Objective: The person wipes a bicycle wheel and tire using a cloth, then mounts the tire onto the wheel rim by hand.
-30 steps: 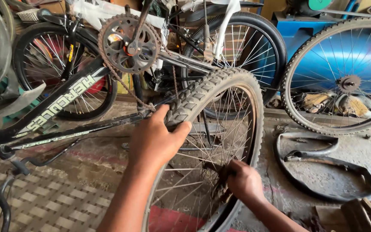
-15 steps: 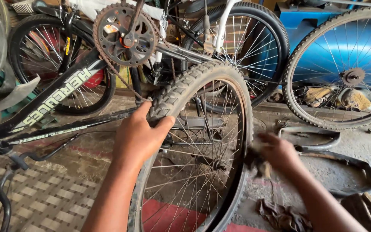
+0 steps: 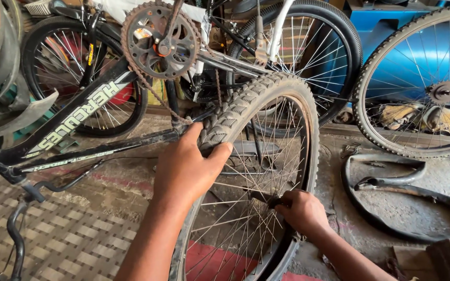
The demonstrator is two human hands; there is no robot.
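A bicycle wheel with a knobby grey tyre [image 3: 266,96] and thin metal spokes stands upright before me. My left hand [image 3: 188,166] grips the tyre's tread at its near left side, thumb over the top. My right hand [image 3: 300,211] is closed among the spokes near the hub, on a small dark part I cannot make out. An upturned black bicycle frame [image 3: 79,125] lies behind the wheel, its toothed chainring [image 3: 160,41] and chain up in the air.
A loose black tyre [image 3: 407,192] lies on the concrete floor at right. Another spoked wheel [image 3: 433,88] leans before a blue drum. More bicycles stand behind. A checkered mat [image 3: 63,234] covers the floor at left, with a handlebar [image 3: 16,234] over it.
My right hand swung out to the right of the rim, then came back in among the spokes near the hub. My left hand stayed on the tyre, gripping a little further round.
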